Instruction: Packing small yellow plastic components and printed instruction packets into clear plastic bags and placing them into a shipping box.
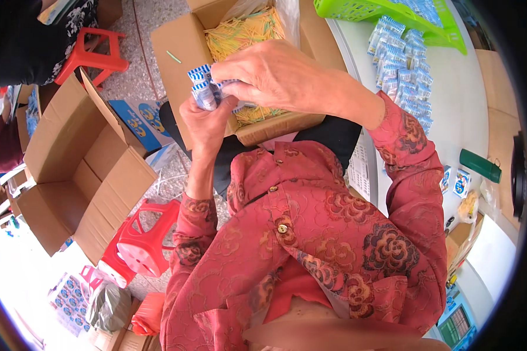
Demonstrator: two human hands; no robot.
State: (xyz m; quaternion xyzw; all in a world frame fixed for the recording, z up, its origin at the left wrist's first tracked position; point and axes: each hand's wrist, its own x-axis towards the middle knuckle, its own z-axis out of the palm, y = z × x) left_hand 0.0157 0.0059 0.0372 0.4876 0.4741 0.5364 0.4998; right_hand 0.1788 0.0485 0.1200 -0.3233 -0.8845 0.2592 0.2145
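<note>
In front of me, my left hand [205,124] is closed round a bunch of small blue-and-white striped sachets [203,92], which stick up above the thumb. My right hand [278,76] reaches over from the right, its bent fingers pressed against the same bunch. Just what lies between the right fingertips is partly hidden by the hand. Both hands are above an open cardboard box [178,44] on my lap. Inside it lie many thin yellow, orange and green sticks [246,36], with some striped packaging partly covered by my right hand.
At right, a white table [465,99] bears rows of sachets [401,73], a green plastic basket [386,9] and a dark green cylinder [480,165]. A large open carton [79,169] stands at left, near red stools [149,240]. Another person [26,52] is at upper left.
</note>
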